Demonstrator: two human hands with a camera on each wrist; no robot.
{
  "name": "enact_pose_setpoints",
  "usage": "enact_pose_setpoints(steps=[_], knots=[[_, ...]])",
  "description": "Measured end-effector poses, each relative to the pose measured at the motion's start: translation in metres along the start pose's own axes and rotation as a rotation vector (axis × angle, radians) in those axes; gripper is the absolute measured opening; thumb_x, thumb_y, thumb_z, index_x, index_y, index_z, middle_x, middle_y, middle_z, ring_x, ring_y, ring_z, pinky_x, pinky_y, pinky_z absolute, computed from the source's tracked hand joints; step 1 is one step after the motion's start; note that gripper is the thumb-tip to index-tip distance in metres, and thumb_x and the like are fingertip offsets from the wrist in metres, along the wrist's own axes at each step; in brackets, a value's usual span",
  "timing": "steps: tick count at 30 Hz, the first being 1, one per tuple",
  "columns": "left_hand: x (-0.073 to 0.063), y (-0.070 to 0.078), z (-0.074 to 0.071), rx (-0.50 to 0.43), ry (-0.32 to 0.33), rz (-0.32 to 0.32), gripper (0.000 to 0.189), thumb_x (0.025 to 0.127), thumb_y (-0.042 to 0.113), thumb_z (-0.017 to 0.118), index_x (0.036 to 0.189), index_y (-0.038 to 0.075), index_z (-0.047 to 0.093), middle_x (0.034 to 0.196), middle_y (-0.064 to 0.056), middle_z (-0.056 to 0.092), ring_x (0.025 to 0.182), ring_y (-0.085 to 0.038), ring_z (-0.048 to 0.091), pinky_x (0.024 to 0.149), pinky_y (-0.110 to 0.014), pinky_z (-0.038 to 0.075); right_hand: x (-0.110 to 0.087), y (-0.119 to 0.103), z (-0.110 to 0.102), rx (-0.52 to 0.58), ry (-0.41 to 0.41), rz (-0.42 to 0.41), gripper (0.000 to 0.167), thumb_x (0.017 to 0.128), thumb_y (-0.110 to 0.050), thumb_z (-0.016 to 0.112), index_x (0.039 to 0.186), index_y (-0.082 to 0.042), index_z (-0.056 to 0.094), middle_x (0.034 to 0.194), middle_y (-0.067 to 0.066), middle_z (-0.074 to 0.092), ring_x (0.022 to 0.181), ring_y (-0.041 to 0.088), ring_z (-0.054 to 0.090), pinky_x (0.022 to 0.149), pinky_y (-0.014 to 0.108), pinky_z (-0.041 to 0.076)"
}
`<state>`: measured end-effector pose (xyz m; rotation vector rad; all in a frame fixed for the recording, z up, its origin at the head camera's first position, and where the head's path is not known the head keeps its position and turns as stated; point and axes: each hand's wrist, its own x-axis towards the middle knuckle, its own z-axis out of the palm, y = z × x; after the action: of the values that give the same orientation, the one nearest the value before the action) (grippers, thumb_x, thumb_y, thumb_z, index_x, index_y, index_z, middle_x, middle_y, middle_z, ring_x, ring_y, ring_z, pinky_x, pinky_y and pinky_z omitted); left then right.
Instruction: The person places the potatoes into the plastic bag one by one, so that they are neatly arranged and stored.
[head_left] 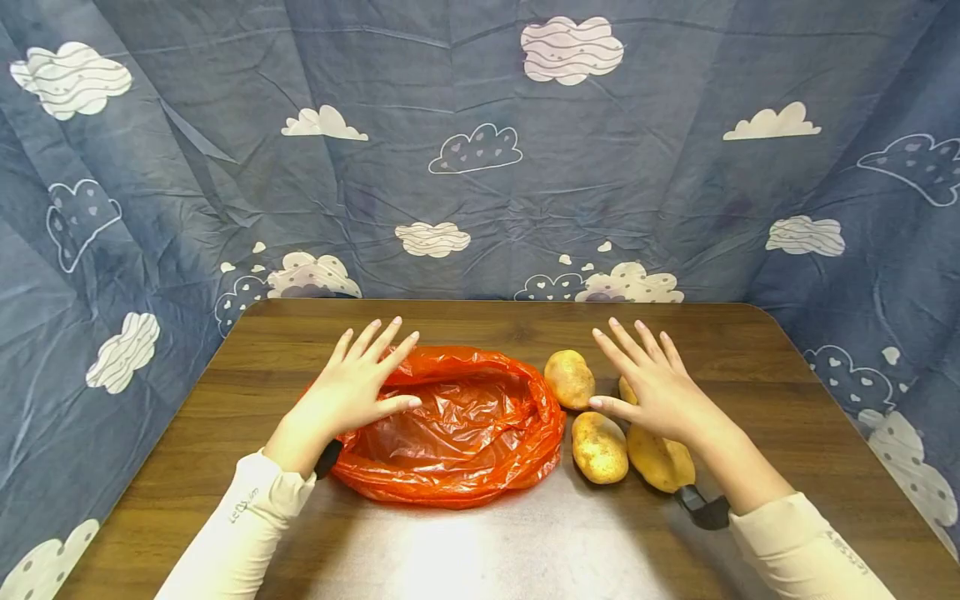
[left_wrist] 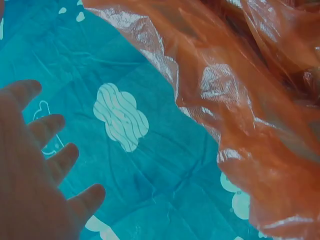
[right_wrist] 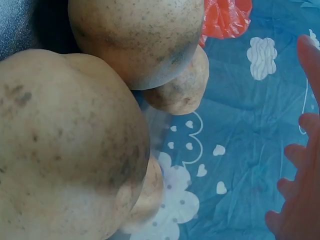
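Note:
A red plastic bag [head_left: 450, 492] lies on the table with its mouth spread wide, facing up. My left hand [head_left: 348, 392] is held over the bag's left side, fingers straight and spread, holding nothing. To the right of the bag, several potatoes sit close together: one at the back [head_left: 568, 379], one in front [head_left: 600, 448] and one at the right [head_left: 660, 458]. Another is mostly hidden behind my right hand [head_left: 663, 392], which hovers over the group with its fingers spread and nothing in its grip. The right wrist view shows potatoes [right_wrist: 70, 145] large and close beside that hand.
The brown wooden table [head_left: 510, 321] has rounded far corners. Behind it and at both sides hangs a blue-grey cloth [head_left: 480, 75] printed with clouds. A dark wrist strap [head_left: 705, 508] shows below my right hand, and light glares off the table's near part.

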<state>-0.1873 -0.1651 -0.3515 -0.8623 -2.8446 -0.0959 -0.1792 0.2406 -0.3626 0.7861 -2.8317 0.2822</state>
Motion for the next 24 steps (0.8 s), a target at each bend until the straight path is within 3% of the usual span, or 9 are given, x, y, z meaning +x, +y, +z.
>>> enact_pose_setpoints(steps=[12,17,24], knots=[[-0.020,-0.015,-0.001,-0.032,0.085,-0.012,0.080,0.078,0.053,0.060,0.142,0.016,0.027,0.145,-0.011,0.021,0.129,-0.035,0.019,0.100,-0.053,0.014,-0.011,0.003,-0.005,0.056,0.021,0.017,0.089,0.078,-0.052,0.062,0.145,-0.016,0.015,0.147,0.013,0.015,0.130,0.040,0.013,0.101,0.054,0.004],[-0.035,-0.026,0.003,-0.049,0.149,-0.062,0.077,0.077,0.041,0.066,0.139,0.013,0.031,0.140,-0.016,0.028,0.124,-0.040,0.027,0.095,-0.056,0.023,-0.022,0.007,-0.002,0.111,0.037,0.028,0.090,0.077,-0.046,0.066,0.144,-0.013,0.017,0.145,0.016,0.021,0.127,0.042,0.019,0.098,0.057,0.015],[-0.056,-0.036,0.012,-0.111,0.144,-0.161,0.070,0.079,0.031,0.067,0.137,0.012,0.033,0.131,-0.022,0.036,0.117,-0.043,0.033,0.090,-0.057,0.028,-0.043,0.014,0.004,0.165,0.074,0.031,0.090,0.076,-0.039,0.070,0.144,-0.011,0.019,0.142,0.018,0.026,0.125,0.040,0.026,0.092,0.058,0.023]])
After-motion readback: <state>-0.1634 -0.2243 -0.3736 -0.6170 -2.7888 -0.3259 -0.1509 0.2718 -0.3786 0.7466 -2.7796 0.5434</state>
